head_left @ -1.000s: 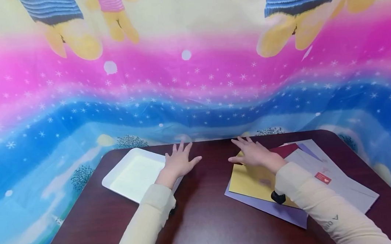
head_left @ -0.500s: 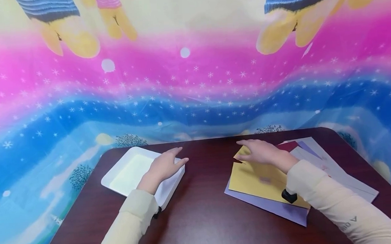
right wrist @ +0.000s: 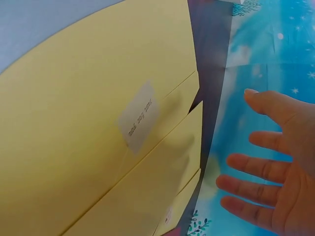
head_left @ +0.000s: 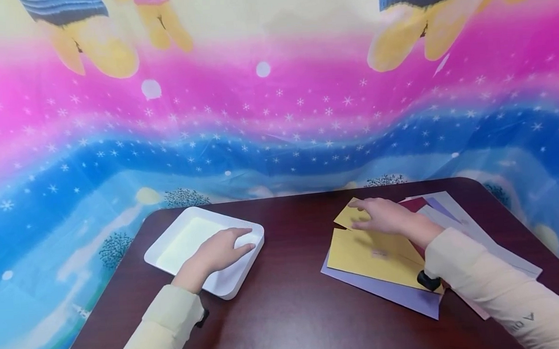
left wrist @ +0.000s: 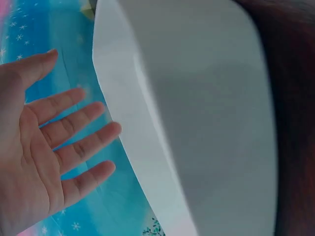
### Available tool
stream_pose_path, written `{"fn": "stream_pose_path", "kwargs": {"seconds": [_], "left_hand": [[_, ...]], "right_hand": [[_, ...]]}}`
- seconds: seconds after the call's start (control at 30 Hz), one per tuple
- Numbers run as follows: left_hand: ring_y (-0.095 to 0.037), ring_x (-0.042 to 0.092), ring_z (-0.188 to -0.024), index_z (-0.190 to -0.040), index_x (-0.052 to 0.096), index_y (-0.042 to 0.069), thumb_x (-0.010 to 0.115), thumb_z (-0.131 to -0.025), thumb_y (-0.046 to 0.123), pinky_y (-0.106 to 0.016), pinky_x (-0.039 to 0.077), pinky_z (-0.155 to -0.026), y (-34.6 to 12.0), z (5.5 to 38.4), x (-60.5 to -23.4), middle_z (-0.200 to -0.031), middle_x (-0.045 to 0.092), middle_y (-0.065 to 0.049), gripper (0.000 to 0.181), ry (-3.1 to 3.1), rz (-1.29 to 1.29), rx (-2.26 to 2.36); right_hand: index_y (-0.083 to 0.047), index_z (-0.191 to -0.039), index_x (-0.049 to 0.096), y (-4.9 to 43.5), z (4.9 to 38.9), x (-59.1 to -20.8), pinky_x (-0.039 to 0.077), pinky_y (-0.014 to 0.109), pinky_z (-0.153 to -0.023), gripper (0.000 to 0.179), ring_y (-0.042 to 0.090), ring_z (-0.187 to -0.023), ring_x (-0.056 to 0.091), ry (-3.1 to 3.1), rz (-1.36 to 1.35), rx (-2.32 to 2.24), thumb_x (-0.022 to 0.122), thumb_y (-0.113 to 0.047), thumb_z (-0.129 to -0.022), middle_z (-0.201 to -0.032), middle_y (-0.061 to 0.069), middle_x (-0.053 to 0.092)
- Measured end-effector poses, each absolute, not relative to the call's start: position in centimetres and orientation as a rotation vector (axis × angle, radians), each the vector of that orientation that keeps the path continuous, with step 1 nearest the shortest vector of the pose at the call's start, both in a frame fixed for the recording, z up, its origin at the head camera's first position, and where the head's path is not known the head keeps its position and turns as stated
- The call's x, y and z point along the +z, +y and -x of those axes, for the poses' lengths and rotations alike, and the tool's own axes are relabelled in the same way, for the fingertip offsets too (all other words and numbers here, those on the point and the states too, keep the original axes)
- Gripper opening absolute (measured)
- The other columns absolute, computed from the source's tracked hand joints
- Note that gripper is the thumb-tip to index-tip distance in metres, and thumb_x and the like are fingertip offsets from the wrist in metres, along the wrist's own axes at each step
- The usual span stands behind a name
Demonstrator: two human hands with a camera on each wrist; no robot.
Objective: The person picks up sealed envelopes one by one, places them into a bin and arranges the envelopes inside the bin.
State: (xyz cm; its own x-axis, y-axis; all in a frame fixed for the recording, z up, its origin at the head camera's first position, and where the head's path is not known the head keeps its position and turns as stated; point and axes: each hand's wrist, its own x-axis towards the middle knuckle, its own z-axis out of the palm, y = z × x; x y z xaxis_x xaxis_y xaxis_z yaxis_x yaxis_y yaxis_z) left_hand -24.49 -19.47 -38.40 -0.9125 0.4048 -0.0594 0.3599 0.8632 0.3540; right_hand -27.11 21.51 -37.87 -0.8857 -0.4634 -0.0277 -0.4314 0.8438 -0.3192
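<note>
My left hand hovers over the right part of a shallow white tray, fingers stretched out and holding nothing. The left wrist view shows that palm with spread fingers beside the tray's outer wall. On the other side, my right hand is above the yellow envelopes, also with nothing in it. Its fingers look relaxed and apart in the right wrist view. One yellow envelope carries a pale sticker with small print. A lavender envelope sticks out underneath.
Beneath the right forearm, a pale grey-white envelope overlaps other envelopes, including a dark red one. Everything lies on a dark brown table with rounded corners. A printed cloth hangs behind and around it.
My left hand has drawn back toward the lower left, from the tray's far right corner to over the tray. My right hand has shifted rightward over the envelopes. Tray and envelopes stay put.
</note>
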Motion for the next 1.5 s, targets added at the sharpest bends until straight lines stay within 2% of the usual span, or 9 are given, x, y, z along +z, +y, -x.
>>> {"fn": "stream_pose_path", "kwargs": {"seconds": [0.27,0.53,0.63,0.7,0.77,0.93,1.13,1.27,1.5], "left_hand": [[-0.030,0.066,-0.112,-0.135,0.067,0.008,0.067,-0.099,0.034,-0.049,0.051,-0.094,-21.8,23.1,-38.8,-0.128,0.069,-0.010,0.045,2.850,-0.686,0.580],[-0.025,0.064,-0.106,-0.130,0.069,0.011,0.080,-0.086,0.045,-0.045,0.052,-0.086,-23.6,21.3,-38.5,-0.119,0.070,-0.001,0.057,2.735,-0.723,0.639],[-0.023,0.062,-0.104,-0.122,0.072,0.013,0.086,-0.080,0.044,-0.042,0.051,-0.085,-24.0,20.7,-38.5,-0.114,0.070,0.004,0.054,2.703,-0.719,0.647],[-0.022,0.061,-0.101,-0.117,0.074,0.015,0.088,-0.077,0.041,-0.041,0.050,-0.084,-24.2,20.3,-38.5,-0.110,0.069,0.008,0.050,2.680,-0.726,0.656],[-0.021,0.061,-0.099,-0.112,0.074,0.015,0.090,-0.075,0.038,-0.040,0.051,-0.084,-24.3,20.0,-38.6,-0.106,0.069,0.009,0.047,2.652,-0.741,0.670],[-0.017,0.062,-0.093,-0.103,0.073,0.016,0.092,-0.074,0.025,-0.036,0.052,-0.080,-24.6,19.5,-39.1,-0.097,0.067,0.012,0.035,2.627,-0.798,0.671],[-0.010,0.061,-0.086,-0.099,0.073,0.017,0.088,-0.077,0.012,-0.032,0.052,-0.076,-25.2,19.2,-39.6,-0.091,0.066,0.014,0.028,2.634,-0.857,0.649],[-0.009,0.061,-0.086,-0.104,0.074,0.016,0.085,-0.079,0.004,-0.032,0.053,-0.076,-25.5,18.9,-39.5,-0.093,0.066,0.014,0.030,2.621,-0.857,0.648],[-0.009,0.063,-0.087,-0.109,0.075,0.013,0.076,-0.082,-0.009,-0.031,0.055,-0.075,-25.8,18.4,-39.4,-0.094,0.068,0.014,0.035,2.627,-0.879,0.643]], "right_hand": [[0.001,-0.146,0.054,22.6,26.4,-37.5,0.048,0.058,-0.098,0.060,0.042,-0.118,0.062,2.892,0.715,-0.514,0.071,-0.031,-0.097,-0.129,0.024,0.065],[0.002,-0.143,0.057,24.7,26.1,-37.3,0.050,0.057,-0.093,0.057,0.038,-0.109,0.066,2.912,0.690,-0.547,0.072,-0.026,-0.096,-0.125,0.024,0.067],[0.004,-0.141,0.058,25.6,26.1,-37.0,0.054,0.049,-0.079,0.056,0.029,-0.088,0.067,2.927,0.683,-0.549,0.073,-0.024,-0.095,-0.106,0.017,0.071],[0.005,-0.140,0.059,26.3,26.0,-36.9,0.051,0.042,-0.068,0.056,0.022,-0.074,0.060,2.943,0.665,-0.543,0.075,-0.023,-0.094,-0.091,0.009,0.067],[0.006,-0.138,0.060,27.2,26.0,-37.0,0.047,0.036,-0.061,0.057,0.019,-0.070,0.057,2.963,0.656,-0.532,0.077,-0.023,-0.091,-0.086,0.007,0.065],[0.010,-0.136,0.058,29.4,25.8,-37.3,0.058,0.041,-0.070,0.062,0.023,-0.084,0.068,2.971,0.589,-0.514,0.080,-0.022,-0.088,-0.107,0.020,0.070],[0.013,-0.140,0.052,31.4,25.5,-37.4,0.058,0.040,-0.068,0.068,0.033,-0.093,0.068,2.920,0.471,-0.521,0.078,-0.025,-0.090,-0.116,0.029,0.065],[0.012,-0.142,0.050,33.0,25.0,-37.2,0.058,0.042,-0.068,0.073,0.033,-0.092,0.067,2.912,0.413,-0.528,0.079,-0.029,-0.089,-0.114,0.028,0.065],[0.015,-0.137,0.052,36.4,23.8,-37.4,0.055,0.041,-0.064,0.074,0.022,-0.078,0.064,2.922,0.388,-0.481,0.082,-0.028,-0.086,-0.102,0.022,0.066]]}}
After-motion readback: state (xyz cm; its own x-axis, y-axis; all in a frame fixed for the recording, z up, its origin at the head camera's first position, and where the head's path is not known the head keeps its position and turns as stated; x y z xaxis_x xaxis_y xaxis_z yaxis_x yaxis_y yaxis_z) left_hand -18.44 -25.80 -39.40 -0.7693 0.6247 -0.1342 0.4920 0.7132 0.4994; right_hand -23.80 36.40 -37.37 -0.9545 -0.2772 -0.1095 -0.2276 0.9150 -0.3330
